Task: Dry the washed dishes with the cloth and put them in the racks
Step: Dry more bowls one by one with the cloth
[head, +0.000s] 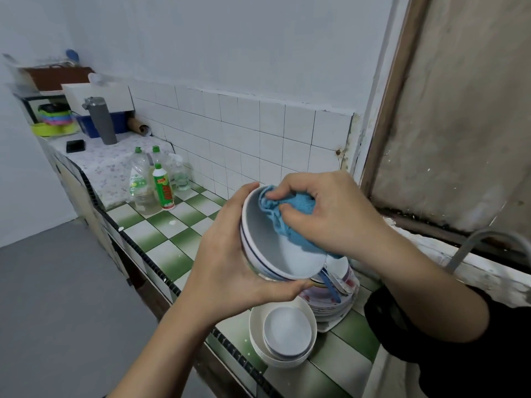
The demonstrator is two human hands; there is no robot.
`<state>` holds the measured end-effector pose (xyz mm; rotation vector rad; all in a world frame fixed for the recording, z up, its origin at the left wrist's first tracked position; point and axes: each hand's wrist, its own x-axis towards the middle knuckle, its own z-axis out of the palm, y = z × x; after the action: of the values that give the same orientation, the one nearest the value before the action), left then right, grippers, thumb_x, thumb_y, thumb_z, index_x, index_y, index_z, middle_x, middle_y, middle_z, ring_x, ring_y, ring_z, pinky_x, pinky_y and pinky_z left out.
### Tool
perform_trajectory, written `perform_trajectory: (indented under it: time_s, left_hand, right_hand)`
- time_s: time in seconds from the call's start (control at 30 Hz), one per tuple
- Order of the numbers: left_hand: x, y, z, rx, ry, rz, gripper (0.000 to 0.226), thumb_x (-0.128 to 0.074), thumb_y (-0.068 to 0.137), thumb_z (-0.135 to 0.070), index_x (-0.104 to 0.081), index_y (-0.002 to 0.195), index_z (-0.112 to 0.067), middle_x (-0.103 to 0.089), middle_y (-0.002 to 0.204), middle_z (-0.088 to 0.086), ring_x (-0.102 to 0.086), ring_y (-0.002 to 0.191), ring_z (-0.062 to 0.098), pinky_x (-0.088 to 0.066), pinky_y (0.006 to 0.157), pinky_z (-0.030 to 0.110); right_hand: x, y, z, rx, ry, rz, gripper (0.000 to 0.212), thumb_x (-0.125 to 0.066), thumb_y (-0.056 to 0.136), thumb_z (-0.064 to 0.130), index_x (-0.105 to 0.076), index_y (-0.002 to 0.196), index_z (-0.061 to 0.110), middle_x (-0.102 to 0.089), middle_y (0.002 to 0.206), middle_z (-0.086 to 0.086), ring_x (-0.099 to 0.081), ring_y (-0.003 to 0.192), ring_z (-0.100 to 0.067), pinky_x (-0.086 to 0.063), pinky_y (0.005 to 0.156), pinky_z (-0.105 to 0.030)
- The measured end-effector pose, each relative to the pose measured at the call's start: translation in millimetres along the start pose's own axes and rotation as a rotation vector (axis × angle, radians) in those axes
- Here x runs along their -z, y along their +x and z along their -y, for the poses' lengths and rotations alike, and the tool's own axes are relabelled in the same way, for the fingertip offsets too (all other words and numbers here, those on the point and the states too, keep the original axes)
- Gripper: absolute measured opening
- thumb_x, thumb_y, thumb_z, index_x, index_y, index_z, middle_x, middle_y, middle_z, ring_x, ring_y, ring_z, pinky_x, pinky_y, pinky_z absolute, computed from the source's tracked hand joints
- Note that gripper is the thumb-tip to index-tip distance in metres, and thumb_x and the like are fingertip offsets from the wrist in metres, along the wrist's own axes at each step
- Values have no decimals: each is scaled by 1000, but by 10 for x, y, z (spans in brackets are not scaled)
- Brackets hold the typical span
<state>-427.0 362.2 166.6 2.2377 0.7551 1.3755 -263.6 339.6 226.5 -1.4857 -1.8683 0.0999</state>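
My left hand grips a white bowl with blue rim lines from its outer side and tilts its opening toward me. My right hand grips a bunched blue cloth and holds it against the bowl's inner wall and rim. Below, on the green-and-white tiled counter, stands a stack of white bowls. Behind that stack is a pile of patterned plates with a cup and a blue-handled utensil on top, partly hidden by my hands.
Several dish-soap bottles stand further back on the counter. Beyond them are a grey flask, a black item, a blue box and coloured plastic ware. A grey tap curves at the right below the window ledge. Grey floor lies left.
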Motion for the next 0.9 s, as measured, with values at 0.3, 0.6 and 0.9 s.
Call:
perform_trajectory:
  time_s: [0.3,0.6,0.9]
  left_hand:
    - [122,41,79,104,-117,-70,112,-88,39,-46,-41,137,-21,-65,113,-11,-65,105,10,-52,89,26]
    - [37,20,78,122,-42,-58,115,-87,42,-46,-38,141,-13,-60,125,-1,-61,114,14,-51,95,38]
    - [32,25,82,105,5,-89,101,-88,48,-48,-44,134,-21,-58,124,-3,-59,113,14,-51,93,34]
  right_hand:
    - [-24,59,177,79,268,338,28,-69,76,6,-76,82,32,-72,78,16,-65,77,0,-52,77,-21]
    - [-342,4,165,-5,178,1,18,-66,80,20,-75,90,31,-74,86,9,-67,80,-12,-53,79,-32]
    - [-328,112,-10,-104,489,-195,38,-67,83,0,-69,76,38,-70,78,20,-66,77,2,-51,75,-16]
